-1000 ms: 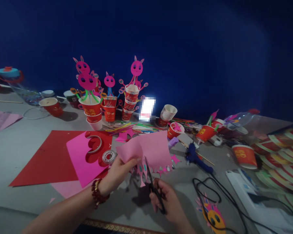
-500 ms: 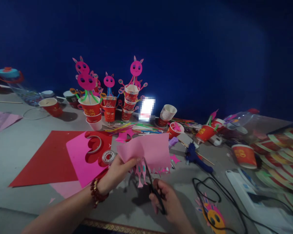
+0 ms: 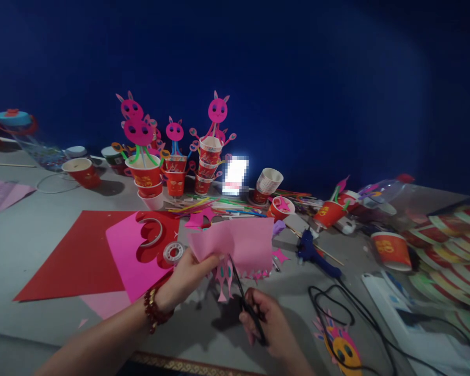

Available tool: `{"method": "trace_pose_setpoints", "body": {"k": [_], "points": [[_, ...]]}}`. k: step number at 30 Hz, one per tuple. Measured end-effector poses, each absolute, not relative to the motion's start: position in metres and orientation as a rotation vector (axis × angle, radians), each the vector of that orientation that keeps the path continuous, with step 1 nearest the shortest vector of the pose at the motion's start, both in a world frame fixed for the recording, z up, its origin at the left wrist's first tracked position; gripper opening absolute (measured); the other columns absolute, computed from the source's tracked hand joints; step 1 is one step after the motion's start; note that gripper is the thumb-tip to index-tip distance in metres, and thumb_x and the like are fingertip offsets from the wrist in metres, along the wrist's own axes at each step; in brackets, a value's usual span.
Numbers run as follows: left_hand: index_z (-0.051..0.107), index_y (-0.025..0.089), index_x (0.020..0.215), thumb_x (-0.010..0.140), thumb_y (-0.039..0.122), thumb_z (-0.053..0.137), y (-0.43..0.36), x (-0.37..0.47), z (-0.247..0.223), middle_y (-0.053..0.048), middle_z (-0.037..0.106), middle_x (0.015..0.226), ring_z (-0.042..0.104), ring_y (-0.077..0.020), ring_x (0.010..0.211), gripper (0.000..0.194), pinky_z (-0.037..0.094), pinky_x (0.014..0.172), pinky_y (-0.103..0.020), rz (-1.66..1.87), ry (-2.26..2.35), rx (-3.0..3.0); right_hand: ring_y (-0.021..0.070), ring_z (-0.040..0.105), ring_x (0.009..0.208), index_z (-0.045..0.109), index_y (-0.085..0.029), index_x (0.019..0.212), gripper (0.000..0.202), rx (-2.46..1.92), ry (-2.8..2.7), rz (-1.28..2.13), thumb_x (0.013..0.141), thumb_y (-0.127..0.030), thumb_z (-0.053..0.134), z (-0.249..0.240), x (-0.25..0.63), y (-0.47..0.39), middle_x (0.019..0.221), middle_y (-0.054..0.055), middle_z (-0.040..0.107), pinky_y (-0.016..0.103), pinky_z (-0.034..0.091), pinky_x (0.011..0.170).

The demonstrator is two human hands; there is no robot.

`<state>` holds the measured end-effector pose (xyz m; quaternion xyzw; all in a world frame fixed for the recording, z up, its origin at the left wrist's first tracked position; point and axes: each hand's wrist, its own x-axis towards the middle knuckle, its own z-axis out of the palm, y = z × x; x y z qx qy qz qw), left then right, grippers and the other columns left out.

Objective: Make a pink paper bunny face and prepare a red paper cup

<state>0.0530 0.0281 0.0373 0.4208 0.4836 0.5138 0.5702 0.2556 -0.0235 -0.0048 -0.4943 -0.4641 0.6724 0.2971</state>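
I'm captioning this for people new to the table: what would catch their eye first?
Probably the glowing, pixelated white rectangle at the back of the table, bright against the blue backdrop. Left of it, round pink faces with pointed ears rise above red paper cups. Nearer, the left hand holds a pale pink sheet, the right hand black scissors against it.

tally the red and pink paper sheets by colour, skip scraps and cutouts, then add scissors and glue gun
Light pink sheets: 3 (one in the left hand, another far left, another partly covered)
Hot pink sheet: 1
Red sheet: 1
Scissors: 1
Glue gun: 1
Total: 7
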Motion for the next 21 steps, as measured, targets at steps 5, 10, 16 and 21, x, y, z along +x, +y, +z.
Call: {"method": "trace_pose_setpoints", "body": {"k": [5, 10, 16, 21], "points": [[0.069, 0.015, 0.081, 0.072, 0.037, 0.077, 0.0287, 0.0529, 0.0354, 0.002, 0.062, 0.067, 0.051, -0.0118, 0.058, 0.025, 0.042, 0.055, -0.022, 1.235, 1.126, 0.96, 0.0037, 0.035, 0.032, 0.038, -0.023, 0.065, 0.056, -1.279, -1.223, 1.782, 0.066, -0.058, 0.082, -0.0084, 0.257, -0.0234, 0.045, -0.014, 0.037, 0.015, 0.029, 0.034], [0.07, 0.015, 0.077, 0.069, 0.036, 0.079, 0.0283, 0.053, 0.0376, 0.002, 0.062, 0.063, 0.05, -0.0112, 0.055, 0.025, 0.041, 0.052, -0.021, 1.241, 1.142, 0.934, 0.0038, 0.034, 0.033, 0.039, -0.023, 0.065, 0.052, -1.276, -1.208, 1.801, 0.067, -0.052, 0.082, -0.0081, 0.2571, -0.0243, 0.046, -0.013, 0.04, 0.016, 0.031, 0.034], [0.067, 0.014, 0.073, 0.067, 0.035, 0.078, 0.0285, 0.0532, 0.039, 0.002, 0.058, 0.058, 0.047, -0.0103, 0.052, 0.024, 0.039, 0.049, -0.021, 1.252, 1.164, 0.925, 0.0033, 0.034, 0.032, 0.038, -0.023, 0.065, 0.057, -1.292, -1.219, 1.805, 0.065, -0.058, 0.083, -0.004, 0.2559, -0.0243, 0.044, -0.014, 0.037, 0.015, 0.03, 0.033], [0.072, 0.014, 0.082, 0.071, 0.038, 0.077, 0.0286, 0.0518, 0.034, -0.002, 0.068, 0.071, 0.057, -0.014, 0.061, 0.027, 0.046, 0.057, -0.023, 1.25, 1.156, 0.949, 0.003, 0.036, 0.033, 0.038, -0.023, 0.066, 0.057, -1.273, -1.241, 1.788, 0.067, -0.059, 0.082, -0.0087, 0.2578, -0.0242, 0.048, -0.014, 0.038, 0.014, 0.032, 0.034]]}}
